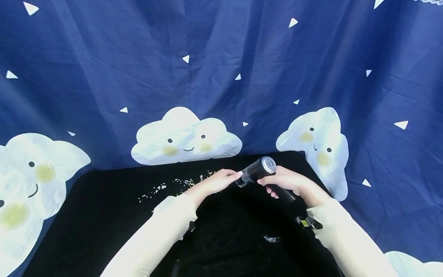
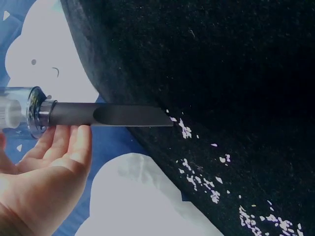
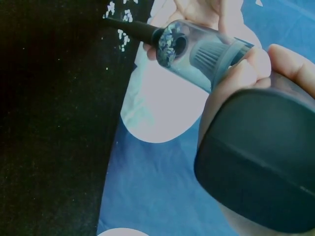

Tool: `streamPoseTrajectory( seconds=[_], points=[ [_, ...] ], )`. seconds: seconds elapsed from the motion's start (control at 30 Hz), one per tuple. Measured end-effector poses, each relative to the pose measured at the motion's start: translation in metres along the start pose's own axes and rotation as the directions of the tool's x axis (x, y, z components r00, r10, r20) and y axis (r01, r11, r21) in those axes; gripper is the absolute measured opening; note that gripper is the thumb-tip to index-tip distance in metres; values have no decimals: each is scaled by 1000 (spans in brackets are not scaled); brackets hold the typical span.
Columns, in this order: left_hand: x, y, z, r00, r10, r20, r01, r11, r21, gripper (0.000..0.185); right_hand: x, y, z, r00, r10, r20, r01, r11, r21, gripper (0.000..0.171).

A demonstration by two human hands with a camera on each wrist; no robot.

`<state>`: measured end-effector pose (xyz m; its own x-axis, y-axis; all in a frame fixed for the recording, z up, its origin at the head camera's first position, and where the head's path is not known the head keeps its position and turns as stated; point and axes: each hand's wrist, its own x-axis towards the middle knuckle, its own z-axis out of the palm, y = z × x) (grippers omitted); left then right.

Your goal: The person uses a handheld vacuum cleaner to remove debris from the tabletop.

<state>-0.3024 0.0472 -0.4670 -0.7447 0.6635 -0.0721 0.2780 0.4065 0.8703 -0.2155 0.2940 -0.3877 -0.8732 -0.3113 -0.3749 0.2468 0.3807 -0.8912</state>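
Observation:
A black handheld vacuum cleaner (image 1: 253, 171) with a silver vented end is held over the dark cloth. My right hand (image 1: 285, 181) grips its handle, fingers curled round it. My left hand (image 1: 219, 181) holds the front end, thumb by the clear dust cup (image 3: 184, 54) and fingers against the base of the black nozzle (image 2: 133, 115). Small pale bits have collected inside the cup, in front of a ribbed filter (image 3: 210, 58). The slanted nozzle tip is right beside scattered white bits (image 2: 185, 130) on the cloth.
Black cloth (image 1: 114, 215) covers the table. More white bits (image 1: 188, 182) trail along its far side, and a pale smear (image 1: 271, 239) shows nearer the front. A blue curtain (image 1: 214, 77) with smiling clouds hangs behind the table.

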Motion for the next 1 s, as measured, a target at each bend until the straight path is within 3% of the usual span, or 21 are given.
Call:
streamPoseTrajectory(
  seconds=[0.47,1.0],
  points=[
    [-6,0,4,1000,-17,1,18,999,-49,47,-5,14,10,1000,-14,-1,14,994,107,24],
    [-13,0,-2,1000,-20,11,20,1000,5,49,-2,21,21,1000,-25,-4,25,989,147,26]
  ],
)
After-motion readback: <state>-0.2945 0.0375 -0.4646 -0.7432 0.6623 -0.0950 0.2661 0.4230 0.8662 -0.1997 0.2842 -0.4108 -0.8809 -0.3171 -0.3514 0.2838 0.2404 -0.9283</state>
